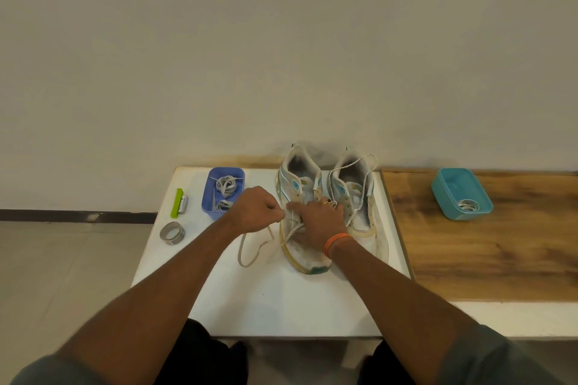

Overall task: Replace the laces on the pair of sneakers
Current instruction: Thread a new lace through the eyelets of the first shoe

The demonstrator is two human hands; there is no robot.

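Two worn white sneakers with teal accents stand side by side on a white board, toes toward me. My left hand (255,206) pinches a dirty white lace (250,255) just left of the left sneaker (297,184); the lace loops down onto the board. My right hand (316,223) lies over the left sneaker's lacing area, its index finger pointing left along the eyelets, with an orange band on the wrist. The right sneaker (356,194) holds a loose lace draped over its collar.
A blue tray (209,197) with bundled white laces sits left of the shoes. A green tool (177,202) and a tape roll (172,233) lie further left. A teal tray (444,200) with one coiled lace rests on the wooden bench (500,253) at right. The white board (281,300) extends toward me.
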